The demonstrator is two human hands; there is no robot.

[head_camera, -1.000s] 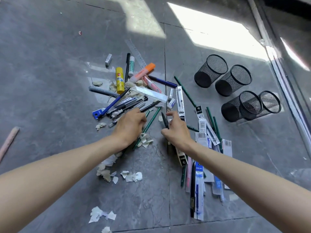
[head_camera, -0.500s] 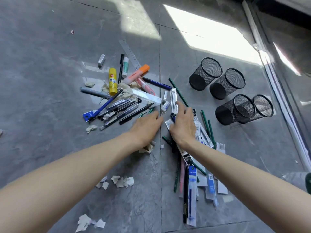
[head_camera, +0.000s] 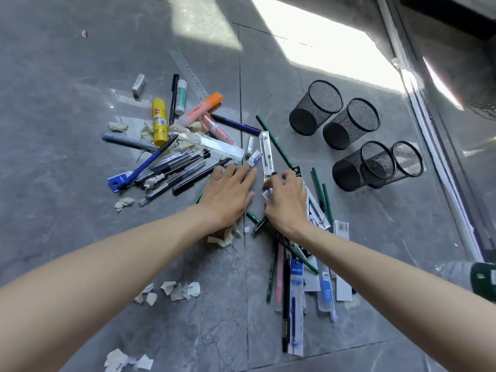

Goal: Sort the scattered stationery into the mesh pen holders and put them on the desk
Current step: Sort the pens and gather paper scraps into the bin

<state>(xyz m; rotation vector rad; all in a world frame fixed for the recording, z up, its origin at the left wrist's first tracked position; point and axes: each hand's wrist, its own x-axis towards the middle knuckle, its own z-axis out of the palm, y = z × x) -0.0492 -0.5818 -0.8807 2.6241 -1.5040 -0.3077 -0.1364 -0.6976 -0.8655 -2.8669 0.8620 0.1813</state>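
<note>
We see both hands down in the middle of the grey tiled floor (head_camera: 67,200), among the scattered stationery. The left hand (head_camera: 228,194) lies flat with its fingers straight, resting on green pencils. The right hand (head_camera: 288,201) is just beside it, fingers curled, pinching the near end of a long clear pen packet (head_camera: 265,154). More packets and pencils fan out under the right forearm. Left of the hands lies the rest of the heap: a blue pen (head_camera: 150,163), a yellow glue stick (head_camera: 159,122), an orange highlighter (head_camera: 201,110) and a clear ruler (head_camera: 190,73). Four black mesh pen holders (head_camera: 316,108) sit towards the floor's right edge, well apart from the hands, the nearer two touching. Torn paper scraps (head_camera: 179,289) lie beneath the left forearm.
</note>
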